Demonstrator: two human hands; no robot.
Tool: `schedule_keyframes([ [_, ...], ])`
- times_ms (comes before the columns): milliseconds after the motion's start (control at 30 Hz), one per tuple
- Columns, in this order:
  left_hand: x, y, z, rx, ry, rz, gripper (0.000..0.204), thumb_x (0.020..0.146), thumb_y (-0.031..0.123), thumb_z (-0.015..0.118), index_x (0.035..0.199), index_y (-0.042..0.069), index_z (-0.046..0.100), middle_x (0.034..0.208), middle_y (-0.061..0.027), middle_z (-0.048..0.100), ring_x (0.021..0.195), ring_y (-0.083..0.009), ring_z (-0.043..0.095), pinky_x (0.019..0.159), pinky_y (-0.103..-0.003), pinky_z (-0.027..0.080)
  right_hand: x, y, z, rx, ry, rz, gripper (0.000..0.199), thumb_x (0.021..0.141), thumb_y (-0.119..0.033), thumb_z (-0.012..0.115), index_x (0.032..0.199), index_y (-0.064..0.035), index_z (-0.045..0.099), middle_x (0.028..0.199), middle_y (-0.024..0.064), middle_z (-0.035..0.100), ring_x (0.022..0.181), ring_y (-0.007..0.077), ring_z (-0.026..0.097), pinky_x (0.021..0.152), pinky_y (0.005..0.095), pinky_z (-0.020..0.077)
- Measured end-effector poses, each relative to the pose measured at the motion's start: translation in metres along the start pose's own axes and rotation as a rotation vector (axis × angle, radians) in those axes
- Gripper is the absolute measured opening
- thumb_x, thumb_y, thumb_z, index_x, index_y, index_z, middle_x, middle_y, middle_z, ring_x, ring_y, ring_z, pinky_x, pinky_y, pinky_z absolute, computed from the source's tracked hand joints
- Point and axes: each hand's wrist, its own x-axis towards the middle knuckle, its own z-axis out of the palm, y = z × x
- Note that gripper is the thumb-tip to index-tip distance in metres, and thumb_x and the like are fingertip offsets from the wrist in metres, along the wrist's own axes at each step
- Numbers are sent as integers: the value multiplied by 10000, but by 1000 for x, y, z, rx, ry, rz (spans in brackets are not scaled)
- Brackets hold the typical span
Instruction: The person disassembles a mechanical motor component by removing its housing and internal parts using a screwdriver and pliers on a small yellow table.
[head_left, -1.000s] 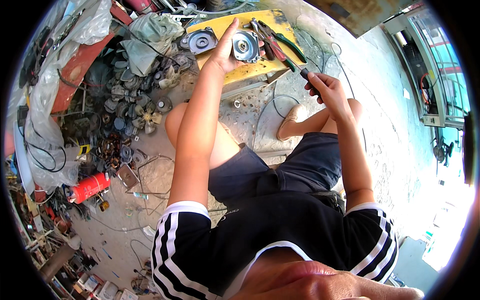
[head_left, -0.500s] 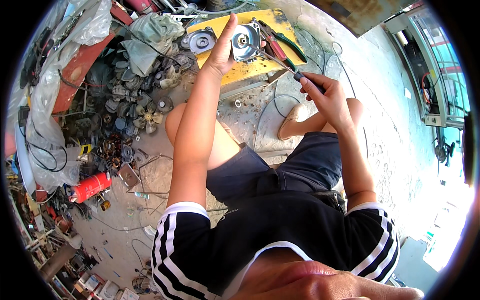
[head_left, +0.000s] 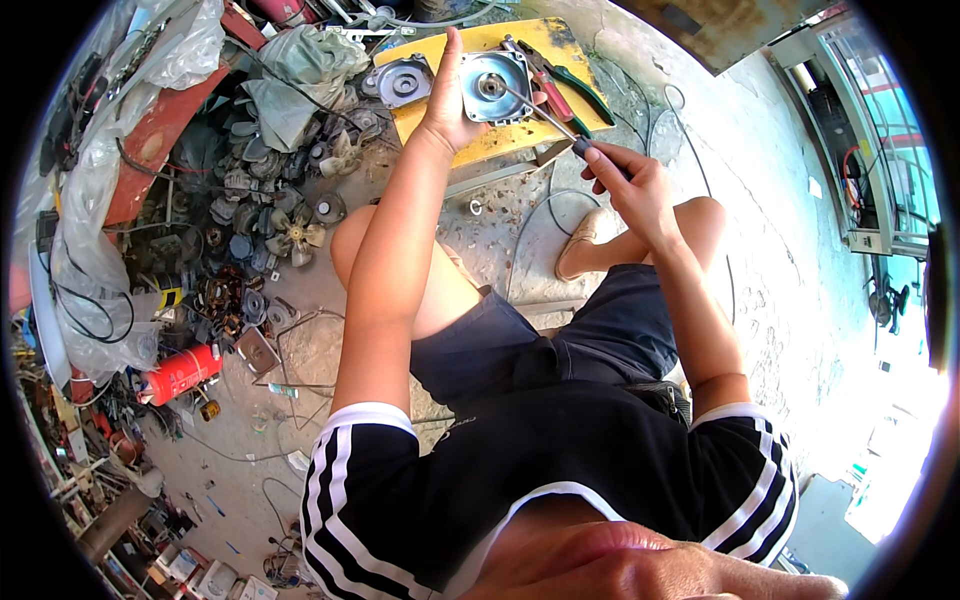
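Note:
My left hand point(head_left: 450, 105) grips a square silvery metal motor end cover point(head_left: 510, 75) from beneath and the side, its thumb upright along the near edge. The cover's hollow face, with a round hub at its centre, is turned up to me. In my right hand point(head_left: 632, 180) is a screwdriver point(head_left: 556, 124) with a dark handle. The shaft slants up-left, and its tip reaches the cover's hub. A second, similar cover point(head_left: 403, 82) lies at the left end of the yellow board point(head_left: 480, 148). Red-handled pliers point(head_left: 556, 98) and green-handled pliers point(head_left: 585, 95) rest beyond the held cover.
A heap of motor parts point(head_left: 255, 190) spreads over the floor at left, with a fan blade point(head_left: 296, 238) on its near side. Below it lies a red cylinder point(head_left: 182, 374). Black cable point(head_left: 540, 215) loops across the concrete near my foot. A metal-framed cabinet point(head_left: 875, 140) stands at right.
My right hand and the screwdriver have shifted up and left. The held cover has tilted and turned slightly, and my left thumb has moved a little left.

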Motion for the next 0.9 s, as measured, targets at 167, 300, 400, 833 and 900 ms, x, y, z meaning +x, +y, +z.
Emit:
schedule_keyframes([
  [167, 3, -3, -8, 10, -29, -26, 914, 858, 804, 352, 1182, -17, 587, 1018, -172, 691, 919, -380, 705, 722, -368, 606, 12, -6, -9, -93, -37, -87, 355, 930, -287, 663, 1156, -15, 695, 800, 44, 699, 710, 85, 617, 657, 257, 505],
  [300, 8, -4, -16, 18, -47, -11, 894, 868, 789, 363, 1179, -19, 586, 1018, -166, 691, 935, -385, 699, 775, -414, 597, 18, -14, -18, -243, -7, -143, 361, 902, -312, 684, 1139, -40, 704, 760, 88, 690, 679, 118, 621, 654, 297, 499],
  [400, 11, -6, -18, 19, 60, 38, 873, 871, 775, 387, 1178, -20, 577, 1044, -169, 682, 961, -386, 689, 842, -455, 579, 18, -23, -22, -392, 33, -162, 354, 898, -324, 683, 1143, -69, 705, 757, 122, 680, 670, 141, 617, 655, 311, 495],
  [833, 15, -9, -19, 104, 226, 170, 790, 855, 724, 516, 1119, -19, 562, 983, -144, 654, 889, -283, 687, 855, -471, 591, 9, -24, -14, -422, 18, -154, 351, 924, -293, 677, 1177, -50, 691, 777, 35, 674, 685, 70, 555, 628, 253, 459],
  [900, 14, -9, -17, 90, 223, 153, 800, 855, 734, 504, 1115, -20, 564, 991, -146, 657, 900, -308, 692, 845, -454, 594, 10, -18, -14, -382, 34, -153, 354, 927, -294, 675, 1182, -49, 690, 795, 30, 680, 698, 72, 571, 642, 249, 470],
])
